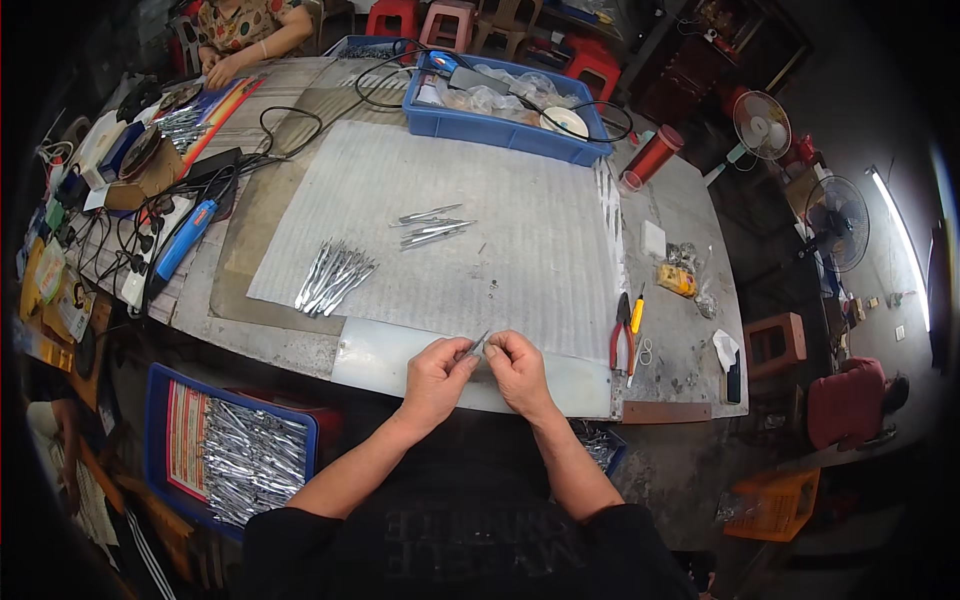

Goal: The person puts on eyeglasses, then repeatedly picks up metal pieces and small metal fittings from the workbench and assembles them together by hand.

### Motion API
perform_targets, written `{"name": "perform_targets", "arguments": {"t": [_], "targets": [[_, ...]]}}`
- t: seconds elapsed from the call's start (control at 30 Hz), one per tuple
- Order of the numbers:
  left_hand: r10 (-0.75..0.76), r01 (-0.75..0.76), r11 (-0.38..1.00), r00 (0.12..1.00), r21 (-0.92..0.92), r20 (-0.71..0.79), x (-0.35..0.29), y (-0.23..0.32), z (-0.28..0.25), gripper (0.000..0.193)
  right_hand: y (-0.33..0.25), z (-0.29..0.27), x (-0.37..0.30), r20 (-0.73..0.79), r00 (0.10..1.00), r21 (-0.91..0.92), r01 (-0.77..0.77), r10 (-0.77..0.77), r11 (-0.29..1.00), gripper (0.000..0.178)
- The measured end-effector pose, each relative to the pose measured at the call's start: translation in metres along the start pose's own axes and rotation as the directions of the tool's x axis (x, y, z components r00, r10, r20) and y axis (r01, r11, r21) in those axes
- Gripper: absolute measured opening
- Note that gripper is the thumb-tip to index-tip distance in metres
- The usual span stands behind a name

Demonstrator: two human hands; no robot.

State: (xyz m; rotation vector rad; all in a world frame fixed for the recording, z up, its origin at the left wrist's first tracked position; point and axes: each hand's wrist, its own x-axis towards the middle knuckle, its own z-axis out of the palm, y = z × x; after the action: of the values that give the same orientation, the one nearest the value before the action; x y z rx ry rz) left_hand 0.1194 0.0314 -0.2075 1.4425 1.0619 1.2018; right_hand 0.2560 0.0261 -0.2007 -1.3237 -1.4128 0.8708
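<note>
Close to the table's near edge, my left hand [437,378] is closed on a slim silver metal piece [481,341], whose pointed end sticks up between my hands. My right hand [518,372] is right beside it with fingertips pinched together; what they hold is too small to make out. Both hands are over a smooth pale plate [375,352]. Beyond them, on a white foam sheet [400,170], lie a fanned pile of slim silver metal pieces [335,277] and a smaller loose group [432,228].
A blue tray [312,425] full of silver pieces is below left. Pliers [622,330] and a yellow-handled screwdriver [637,312] lie right. A blue bin [480,128] with bags is at the back. A blue-handled tool [187,238] and cables lie left; another person [255,35] sits far left.
</note>
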Motion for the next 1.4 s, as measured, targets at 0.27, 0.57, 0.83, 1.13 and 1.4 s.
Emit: {"name": "perform_targets", "arguments": {"t": [0.27,0.57,0.83,1.13,1.4], "targets": [[0.016,-0.015,0.999,1.000,0.044,-0.016,0.000,0.001,0.001,0.018,-0.001,-0.001,-0.002,-0.003,1.000,0.006,-0.011,0.011,1.000,0.010],[0.023,-0.022,0.998,1.000,0.067,-0.009,-0.001,0.002,0.002,0.017,-0.004,0.000,-0.002,-0.027,1.000,-0.038,0.004,-0.005,0.999,0.008],[0.108,-0.103,0.980,0.994,0.172,-0.021,-0.003,0.003,0.002,0.014,-0.006,0.004,-0.004,-0.072,0.992,-0.159,0.093,-0.105,0.983,0.008],[0.179,-0.169,0.955,0.984,0.244,-0.018,-0.004,0.001,-0.001,0.012,0.006,0.008,-0.001,-0.057,0.996,-0.012,0.063,-0.064,0.998,0.013],[0.204,-0.203,0.957,0.979,0.205,0.017,-0.004,-0.001,0.002,0.013,0.000,0.004,0.001,-0.020,0.999,0.012,0.040,-0.039,0.999,0.014]]}}
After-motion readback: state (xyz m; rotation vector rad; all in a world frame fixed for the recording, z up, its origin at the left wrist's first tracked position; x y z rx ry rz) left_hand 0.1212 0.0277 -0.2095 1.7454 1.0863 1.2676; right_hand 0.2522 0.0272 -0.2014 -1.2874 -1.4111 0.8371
